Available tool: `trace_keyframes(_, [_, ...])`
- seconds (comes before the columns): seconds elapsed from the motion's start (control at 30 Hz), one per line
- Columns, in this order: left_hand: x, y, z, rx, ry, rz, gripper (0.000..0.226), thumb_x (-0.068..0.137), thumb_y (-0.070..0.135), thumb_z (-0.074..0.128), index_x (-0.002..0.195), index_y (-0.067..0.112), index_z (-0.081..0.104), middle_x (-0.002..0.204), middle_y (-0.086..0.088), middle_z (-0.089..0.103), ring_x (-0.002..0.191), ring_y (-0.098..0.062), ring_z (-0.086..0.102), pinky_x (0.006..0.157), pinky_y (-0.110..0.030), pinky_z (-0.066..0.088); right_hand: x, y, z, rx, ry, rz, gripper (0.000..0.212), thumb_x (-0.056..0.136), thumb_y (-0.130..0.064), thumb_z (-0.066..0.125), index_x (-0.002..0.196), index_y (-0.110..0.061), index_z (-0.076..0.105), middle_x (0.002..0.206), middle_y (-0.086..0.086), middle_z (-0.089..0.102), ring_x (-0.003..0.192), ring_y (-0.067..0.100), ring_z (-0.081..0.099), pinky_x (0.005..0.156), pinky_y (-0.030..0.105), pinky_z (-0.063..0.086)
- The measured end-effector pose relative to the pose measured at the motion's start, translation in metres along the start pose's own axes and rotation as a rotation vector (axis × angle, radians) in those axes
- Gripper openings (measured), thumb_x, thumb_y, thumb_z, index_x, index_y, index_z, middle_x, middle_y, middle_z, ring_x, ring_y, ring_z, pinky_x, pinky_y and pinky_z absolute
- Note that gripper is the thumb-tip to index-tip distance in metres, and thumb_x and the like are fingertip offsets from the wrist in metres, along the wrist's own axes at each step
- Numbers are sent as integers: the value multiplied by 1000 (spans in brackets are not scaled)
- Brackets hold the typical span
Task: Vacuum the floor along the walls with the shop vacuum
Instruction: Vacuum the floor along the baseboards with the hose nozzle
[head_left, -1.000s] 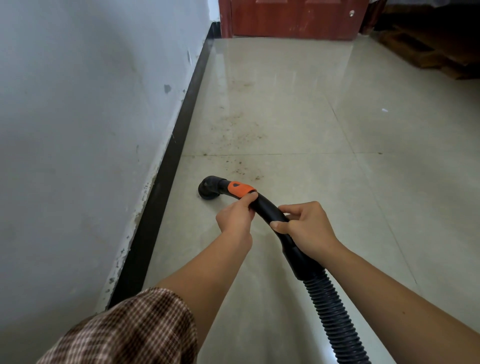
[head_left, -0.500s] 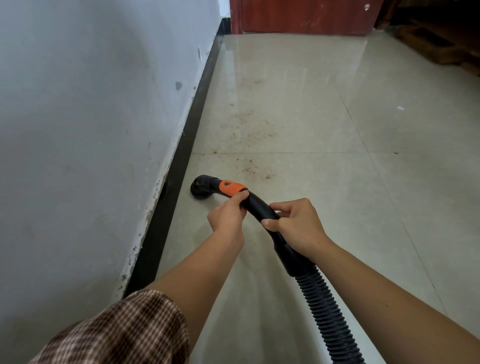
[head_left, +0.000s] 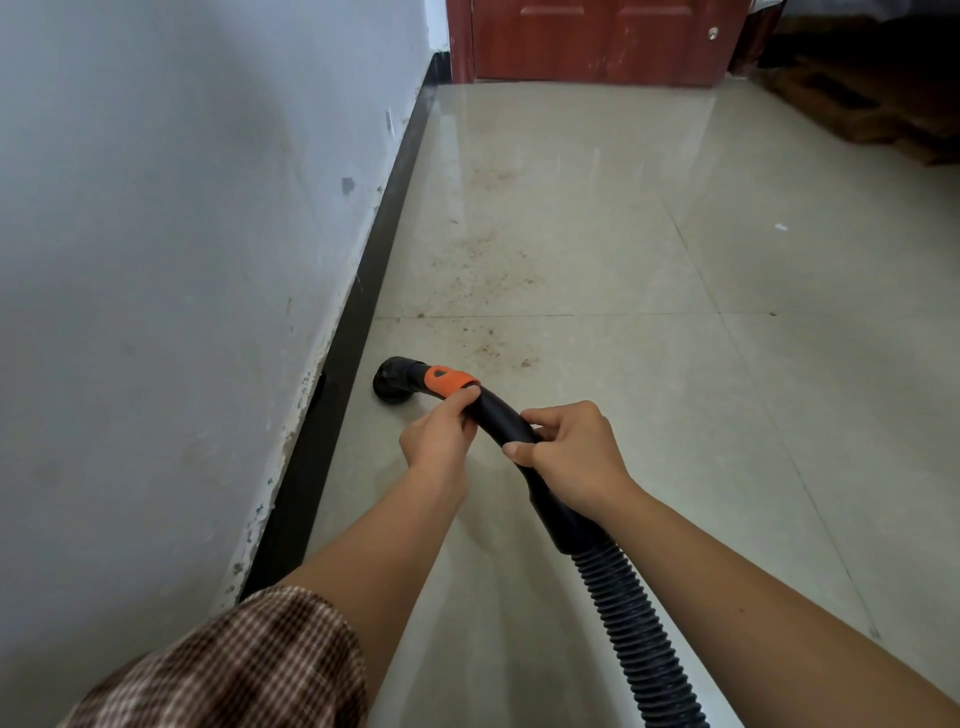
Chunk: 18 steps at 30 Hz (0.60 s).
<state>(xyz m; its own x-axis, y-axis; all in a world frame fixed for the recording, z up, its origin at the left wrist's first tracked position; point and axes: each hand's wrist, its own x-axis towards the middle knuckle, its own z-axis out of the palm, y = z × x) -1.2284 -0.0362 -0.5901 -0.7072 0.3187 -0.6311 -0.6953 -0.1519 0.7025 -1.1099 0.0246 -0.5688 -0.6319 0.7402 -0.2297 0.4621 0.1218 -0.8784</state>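
The black vacuum wand (head_left: 498, 415) curves down to a round nozzle (head_left: 395, 383) that sits on the beige tiled floor (head_left: 649, 389) close to the black baseboard (head_left: 363, 291). An orange collar (head_left: 444, 380) sits just behind the nozzle. My left hand (head_left: 439, 439) grips the wand right behind that collar. My right hand (head_left: 571, 457) grips the wand farther back, ahead of the ribbed black hose (head_left: 634, 629), which runs off the bottom edge. Brown dirt specks (head_left: 483, 270) lie on the tiles ahead of the nozzle.
A grey-white wall (head_left: 182, 260) with chipped paint runs along the left. A red-brown door (head_left: 597, 41) closes the far end. Dark wooden pallets (head_left: 872, 104) sit at the back right. A small white scrap (head_left: 781, 227) lies on the open floor to the right.
The nozzle has slid left, closer to the baseboard, and both hands moved with it. The view has shifted forward along the wall.
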Motion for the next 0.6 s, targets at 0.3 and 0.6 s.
trace_keyframes(0.3, [-14, -25, 39, -24, -103, -42, 16, 76, -2, 76, 79, 2, 61, 58, -1, 71, 54, -7, 69, 67, -20, 54, -5, 17, -39, -22, 95, 5, 15, 77, -12, 75, 81, -27, 73, 71, 9, 72, 50, 19, 62, 57, 37, 58])
trace_keyframes(0.6, [-28, -50, 67, 9, -180, -78, 14, 78, -2, 75, 84, 0, 62, 85, -11, 72, 68, -12, 72, 79, -24, 56, -16, 32, -72, -78, 176, 7, 6, 77, -13, 73, 77, -19, 73, 66, 13, 68, 49, 24, 58, 56, 40, 55])
